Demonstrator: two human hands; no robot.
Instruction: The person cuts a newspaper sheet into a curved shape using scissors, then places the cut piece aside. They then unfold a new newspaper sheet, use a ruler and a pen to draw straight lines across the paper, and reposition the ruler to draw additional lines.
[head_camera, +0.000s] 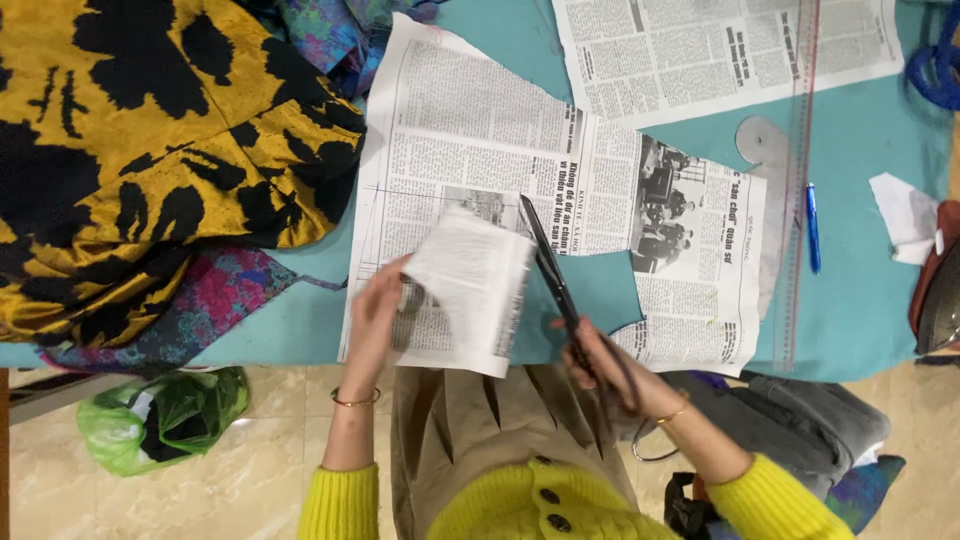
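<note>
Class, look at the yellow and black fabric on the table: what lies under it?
Under the yellow and black fabric, a pink-patterned cloth pokes out, resting on the teal table. How far that cloth reaches underneath is covered.

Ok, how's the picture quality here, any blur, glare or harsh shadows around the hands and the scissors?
Head view: lighting is soft and even, shadows faint. The folded newspaper flap by the left hand looks washed out and blurred. The scissors in the right hand are fairly sharp. The floor tiles show mild glare.
</note>
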